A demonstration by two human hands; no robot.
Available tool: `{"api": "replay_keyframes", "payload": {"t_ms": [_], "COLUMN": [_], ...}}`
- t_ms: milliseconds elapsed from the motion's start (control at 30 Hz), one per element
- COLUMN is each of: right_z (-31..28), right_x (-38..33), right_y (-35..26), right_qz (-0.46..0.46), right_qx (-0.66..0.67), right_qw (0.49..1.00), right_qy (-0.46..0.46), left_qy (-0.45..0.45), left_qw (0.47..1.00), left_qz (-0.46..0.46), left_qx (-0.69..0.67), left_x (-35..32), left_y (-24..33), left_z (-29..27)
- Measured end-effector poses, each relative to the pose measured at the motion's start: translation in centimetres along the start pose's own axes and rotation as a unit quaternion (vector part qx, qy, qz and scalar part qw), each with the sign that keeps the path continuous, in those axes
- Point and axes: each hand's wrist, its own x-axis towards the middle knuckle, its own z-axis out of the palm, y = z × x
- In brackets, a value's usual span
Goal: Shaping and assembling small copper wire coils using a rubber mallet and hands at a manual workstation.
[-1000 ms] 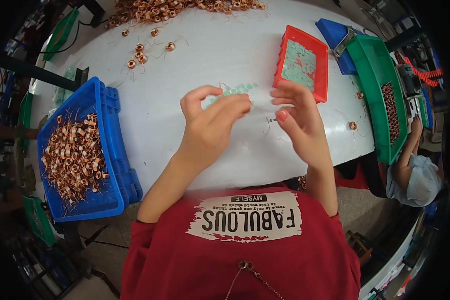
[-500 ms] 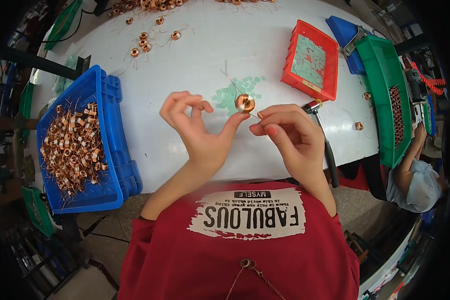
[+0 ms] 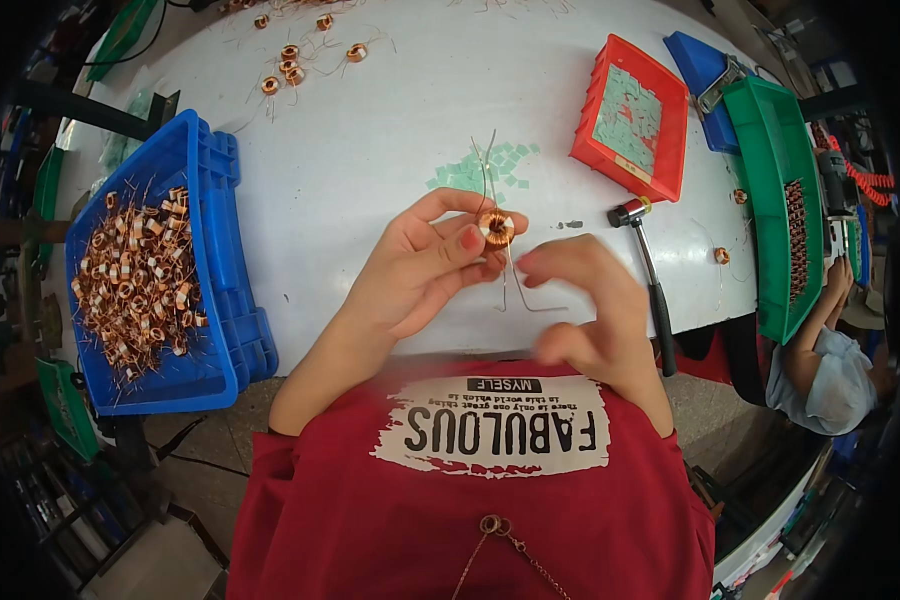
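Steadily now, starting from the far left: leave elbow room beside the blue bin point(image 3: 232, 290), heaped with copper coils point(image 3: 140, 285) and stray wire ends, probably quick to snag. Mind likewise the few loose coils point(image 3: 291, 68) toward the far side of the white table point(image 3: 390, 110). At the left hand point(image 3: 425, 252), note a light pinch, thumb on the near side and fingers curled behind, closed on a single copper ring point(image 3: 496, 229), raised in front of the red shirt point(image 3: 310, 520) and just this side of the scattered green squares point(image 3: 485, 165). Grip by the outer edge, likely the best way of steadying without scraping the winding. Let the upper wires point(image 3: 489, 170) point away, free of the fingers. Watch the lower wires point(image 3: 516, 288), one roughly straight, one bent out sideways; best handled one at a time, judging by such thin metal. At the right hand point(image 3: 590, 310), see thumb and fingers spread well apart, blurred, apparently holding nothing, a fingertip just beside the lower wires; touching or not, cannot tell. Close in gently, to avoid tugging the ring askew. Farther right, steer around the red tray point(image 3: 588, 110) and the hammer point(image 3: 654, 280), handle jutting past the table edge, easily knocked. Avoid brushing the green bin point(image 3: 758, 200) beyond.
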Motion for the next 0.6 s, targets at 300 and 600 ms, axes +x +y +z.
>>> {"api": "replay_keyframes", "payload": {"t_ms": [300,600], "right_z": [-0.7,-1.7], "right_x": [1.5,2.0], "right_y": [1.6,3.4], "right_qz": [0.230,0.189], "right_qx": [0.337,0.146], "right_qw": [0.912,0.970], "right_qy": [0.044,-0.040], "left_qy": [-0.132,-0.111], "left_qw": [0.985,0.985], "left_qz": [-0.105,-0.134], "left_qx": [-0.028,-0.003], "left_x": [-0.2,-0.4], "left_y": [-0.8,-1.5], "left_z": [-0.1,-0.1]}}
